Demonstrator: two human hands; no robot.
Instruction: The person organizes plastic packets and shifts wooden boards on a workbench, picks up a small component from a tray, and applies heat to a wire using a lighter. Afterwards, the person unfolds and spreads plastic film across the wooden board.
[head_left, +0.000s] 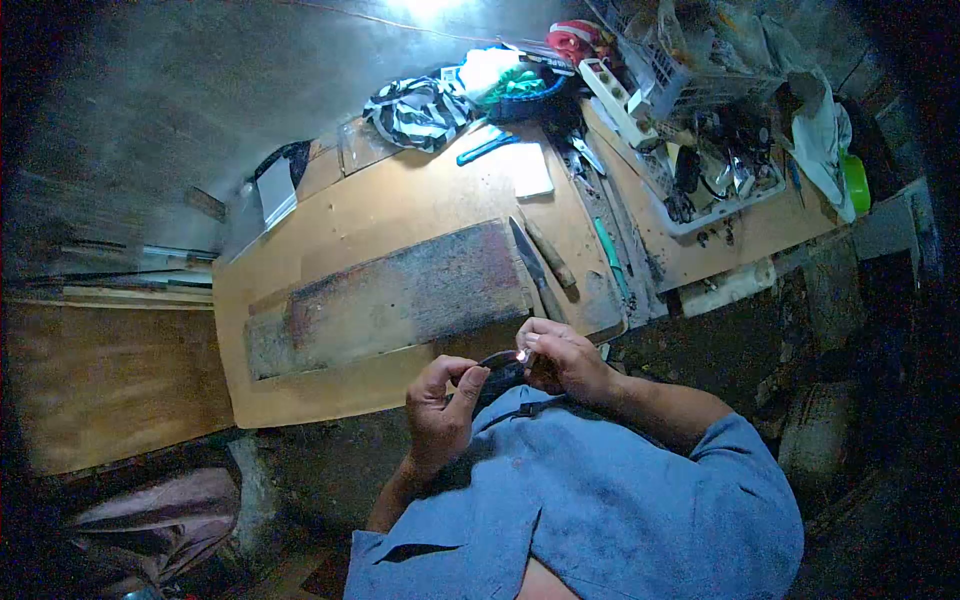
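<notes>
My left hand (pixel 443 402) is closed, pinching one end of a thin, dark, curved strip (pixel 498 358) between thumb and fingers. The strip spans the gap to my right hand (pixel 562 360), whose fingers are also closed. At the right fingertips glows a small bright spot (pixel 522 356), like a flame or a shiny reflection. What the right fingers grip there is too small to make out. Both hands are close to my body, just off the table's front edge. Beyond them lies a long, worn, stained board (pixel 390 300).
Right of the board lie a dark-bladed knife (pixel 527 250), a wooden stick (pixel 550 254) and a teal-handled tool (pixel 608 255). Farther back are a blue tool (pixel 485 146), a white block (pixel 533 170) and a zebra-striped bag (pixel 420 112). A white tray (pixel 690 225) holds cluttered small items.
</notes>
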